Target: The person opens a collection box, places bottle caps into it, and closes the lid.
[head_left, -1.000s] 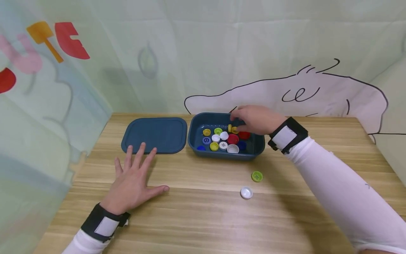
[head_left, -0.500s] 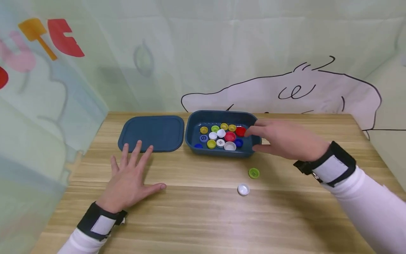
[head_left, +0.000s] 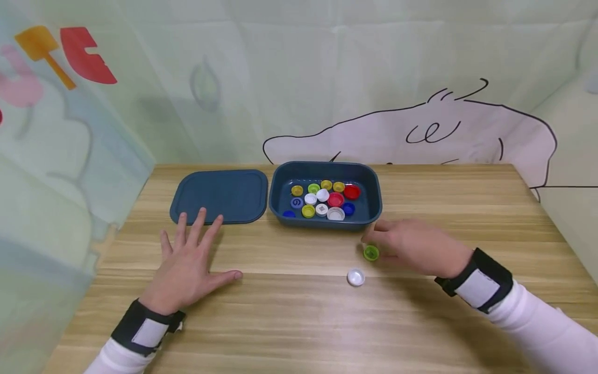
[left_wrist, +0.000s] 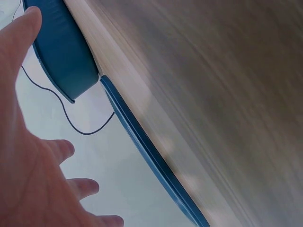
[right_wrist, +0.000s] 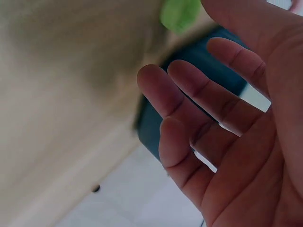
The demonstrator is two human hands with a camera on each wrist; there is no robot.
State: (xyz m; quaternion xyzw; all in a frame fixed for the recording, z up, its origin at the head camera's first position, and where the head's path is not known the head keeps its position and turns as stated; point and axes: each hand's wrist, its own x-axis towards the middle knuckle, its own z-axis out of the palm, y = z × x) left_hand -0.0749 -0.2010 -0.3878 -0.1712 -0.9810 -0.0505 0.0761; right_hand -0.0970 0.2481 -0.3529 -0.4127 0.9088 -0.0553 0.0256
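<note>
A light green bottle cap (head_left: 371, 253) lies on the table in front of a dark blue box. My right hand (head_left: 416, 246) is beside it, fingertips close around it. In the right wrist view the blurred green cap (right_wrist: 181, 15) shows near the thumb, and the other fingers are loosely bent with nothing between them. A white bottle cap (head_left: 356, 278) sits a little nearer to me. The blue box (head_left: 372, 182) holds several bottle caps in yellow, white, red, blue and green. My left hand (head_left: 184, 267) is spread, fingertips by the near edge of a flat blue lid (head_left: 219, 196).
The lid lies flat just left of the box. Both are near the back of the wooden table (head_left: 280, 322). A printed cloth (head_left: 299, 78) hangs behind the table and along its left side.
My right hand has left the box's inside, where it was among the caps, and come over its right side to the green cap in front. My left hand has stayed in place.
</note>
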